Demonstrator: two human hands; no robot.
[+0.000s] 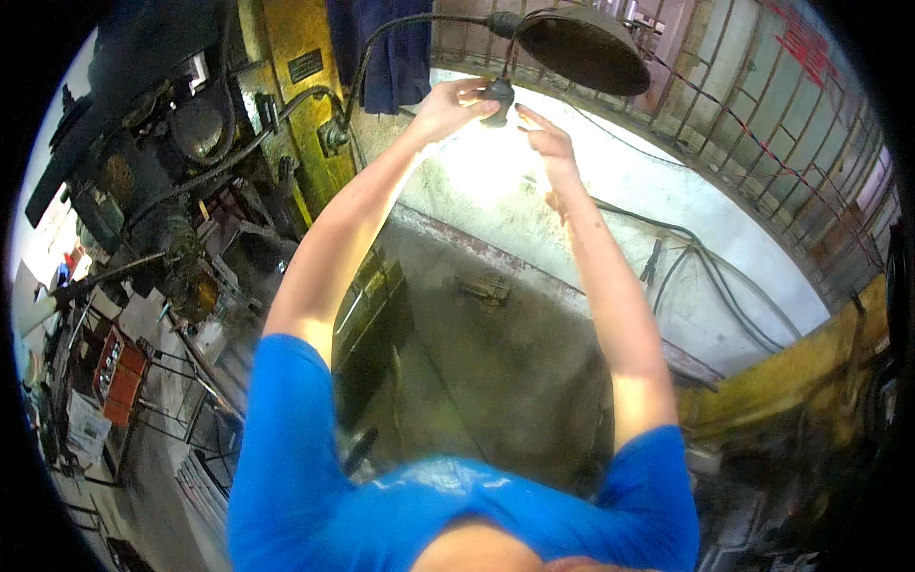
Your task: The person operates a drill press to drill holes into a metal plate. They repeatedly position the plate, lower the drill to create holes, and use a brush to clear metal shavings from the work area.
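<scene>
Up ahead at arm's length, my left hand [456, 109] pinches a black lamp socket [498, 99] between thumb and fingers. The socket hangs by a thin cord from a bent arm. Below it a lit bulb [488, 157] glares so brightly that its outline is lost. My right hand [549, 141] is raised just right of the socket, index finger stretched toward it. Its other fingers are partly bent, and nothing shows in them. Whether its fingertip touches the socket is hard to tell in the glare.
A dark cone lampshade [583, 50] sits above, on a curved black conduit [386, 38]. Behind is a white wall [629, 162] with a barred window [753, 105] and black cables [710, 253]. A yellow machine column [310, 105] stands left; a red crate [121, 377] lies lower left.
</scene>
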